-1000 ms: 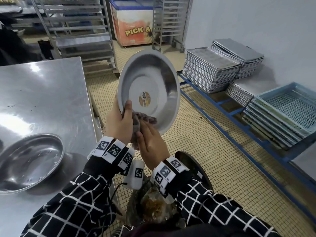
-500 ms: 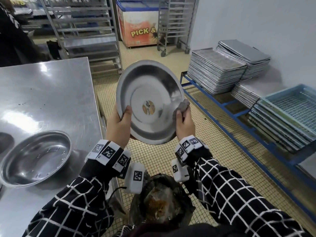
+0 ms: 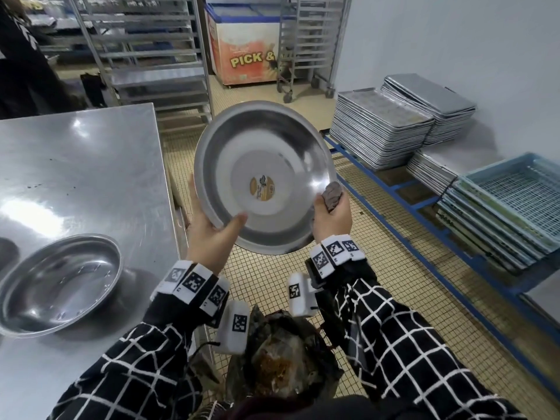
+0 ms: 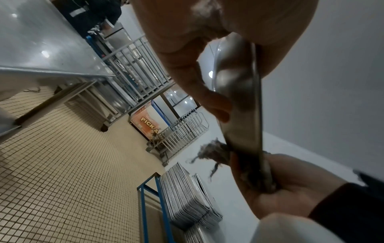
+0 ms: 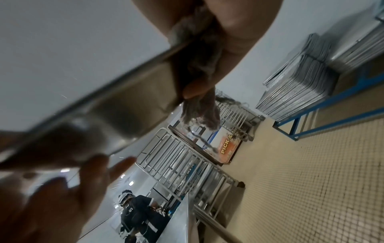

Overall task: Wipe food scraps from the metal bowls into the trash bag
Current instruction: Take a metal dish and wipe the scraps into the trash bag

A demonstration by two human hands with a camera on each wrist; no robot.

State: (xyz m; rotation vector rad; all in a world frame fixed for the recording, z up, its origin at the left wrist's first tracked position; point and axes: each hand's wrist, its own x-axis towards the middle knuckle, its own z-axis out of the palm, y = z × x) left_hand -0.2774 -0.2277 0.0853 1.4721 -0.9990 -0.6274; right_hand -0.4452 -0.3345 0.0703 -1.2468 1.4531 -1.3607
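Left hand (image 3: 212, 225): raised, thumb over bowl (image 3: 266, 177) rim, fingers behind it.
Right hand (image 3: 331, 218): raised, pinching rag (image 3: 333, 194) against opposite rim.
Forearms: both angled up and inward, checked sleeves, tagged wristbands.

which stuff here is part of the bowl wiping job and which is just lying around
In the job: held metal bowl, grey rag, trash bag, second bowl on the steel table.
Just lying about: stacked baking trays, blue crates, chest freezer.

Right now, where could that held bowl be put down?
Bare steel on the table lies behind the second bowl, up to the far edge. The floor between table and blue rack is open. Crowded: the trays and crates fill the rack.
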